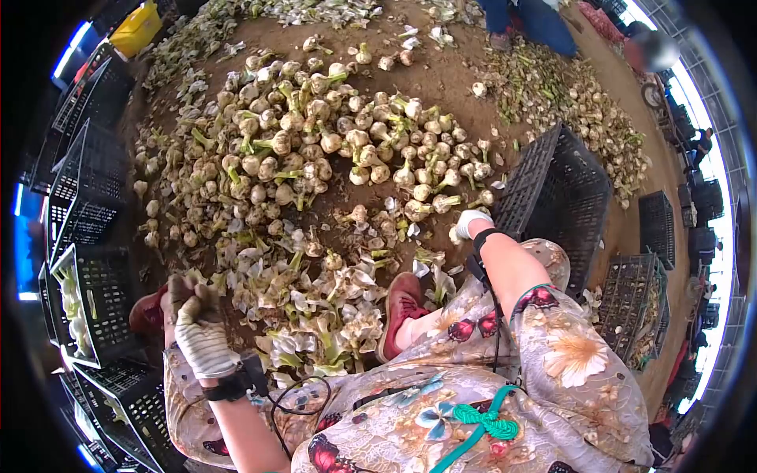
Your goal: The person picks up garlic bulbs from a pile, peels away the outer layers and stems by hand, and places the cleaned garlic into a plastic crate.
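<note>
My left hand (203, 335), in a dirty white glove, is raised over my knee at the lower left. Its fingers are curled together, and whatever they may hold is hidden. My right hand (471, 225), gloved in white, reaches to the right edge of the heap with its fingers closed round a garlic bulb (455, 235). Beyond both hands spreads a large heap of garlic bulbs (292, 122) with short green stems. Loose peeled skins and leaves (323, 296) cover the ground between my red shoes (402, 303).
A black crate (552, 189) lies tipped right of my right hand. More black crates (98, 303) line the left side, some holding garlic. Another crate (631, 296) stands at right. A person's blue-clad legs (544, 27) are at the top. A yellow container (136, 30) is upper left.
</note>
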The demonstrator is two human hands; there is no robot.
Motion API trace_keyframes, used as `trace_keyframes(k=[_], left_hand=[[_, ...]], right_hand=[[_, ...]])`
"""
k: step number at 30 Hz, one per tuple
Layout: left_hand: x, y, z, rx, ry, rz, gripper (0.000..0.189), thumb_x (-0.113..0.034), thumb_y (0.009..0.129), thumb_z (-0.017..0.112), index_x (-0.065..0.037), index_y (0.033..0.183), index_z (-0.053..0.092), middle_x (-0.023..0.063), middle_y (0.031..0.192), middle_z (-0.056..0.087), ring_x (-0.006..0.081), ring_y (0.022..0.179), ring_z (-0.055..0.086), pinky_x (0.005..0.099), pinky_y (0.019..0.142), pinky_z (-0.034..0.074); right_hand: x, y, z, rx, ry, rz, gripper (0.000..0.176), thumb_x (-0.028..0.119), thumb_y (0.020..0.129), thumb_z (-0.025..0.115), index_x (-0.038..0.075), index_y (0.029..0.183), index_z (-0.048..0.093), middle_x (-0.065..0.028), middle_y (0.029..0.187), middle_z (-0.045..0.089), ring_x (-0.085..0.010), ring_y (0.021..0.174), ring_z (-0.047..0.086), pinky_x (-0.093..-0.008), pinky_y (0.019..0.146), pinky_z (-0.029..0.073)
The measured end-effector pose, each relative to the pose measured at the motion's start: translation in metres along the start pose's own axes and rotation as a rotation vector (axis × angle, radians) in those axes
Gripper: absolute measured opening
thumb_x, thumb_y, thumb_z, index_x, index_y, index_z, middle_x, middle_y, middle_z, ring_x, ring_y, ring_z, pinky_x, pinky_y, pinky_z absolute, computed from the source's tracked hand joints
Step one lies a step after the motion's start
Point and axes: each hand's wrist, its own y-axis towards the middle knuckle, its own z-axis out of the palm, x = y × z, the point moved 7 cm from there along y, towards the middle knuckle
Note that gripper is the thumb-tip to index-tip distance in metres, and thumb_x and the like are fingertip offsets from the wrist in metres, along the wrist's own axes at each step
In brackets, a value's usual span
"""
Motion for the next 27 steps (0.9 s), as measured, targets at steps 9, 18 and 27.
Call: trace_keyframes(k=[9,18,27], left_hand=[[0.052,-0.018,0.031,-0.009,0.487,-0.167,0.041,-0.007,0.079,0.060,-0.007,0.119,0.050,0.0077,0.104,0.060,0.0174,0.085,0.060,0.0330,0.077,0.051],[0.092,-0.046,0.059,0.302,0.511,-0.133,0.046,-0.010,0.079,0.067,-0.004,0.121,0.049,0.0049,0.115,0.055,0.0126,0.101,0.052,0.0275,0.085,0.045],[0.082,-0.056,0.052,0.257,0.209,-0.195,0.053,-0.041,0.085,0.058,-0.005,0.122,0.046,0.0084,0.107,0.058,0.0185,0.089,0.060,0.0341,0.074,0.053]], right_hand=[[0.068,-0.004,-0.024,-0.291,-0.144,-0.309,0.027,0.024,0.072,0.061,0.007,0.092,0.068,-0.0166,0.096,0.065,-0.0298,0.088,0.063,-0.0365,0.070,0.051],[0.271,-0.270,-0.085,0.719,1.383,-1.147,0.034,0.030,0.083,0.062,0.001,0.101,0.062,-0.0060,0.084,0.065,-0.0149,0.076,0.062,-0.0280,0.071,0.050],[0.293,-0.297,-0.097,-0.137,1.023,-1.329,0.013,0.010,0.081,0.064,0.002,0.091,0.062,-0.0020,0.079,0.062,-0.0066,0.073,0.051,-0.0259,0.068,0.045]])
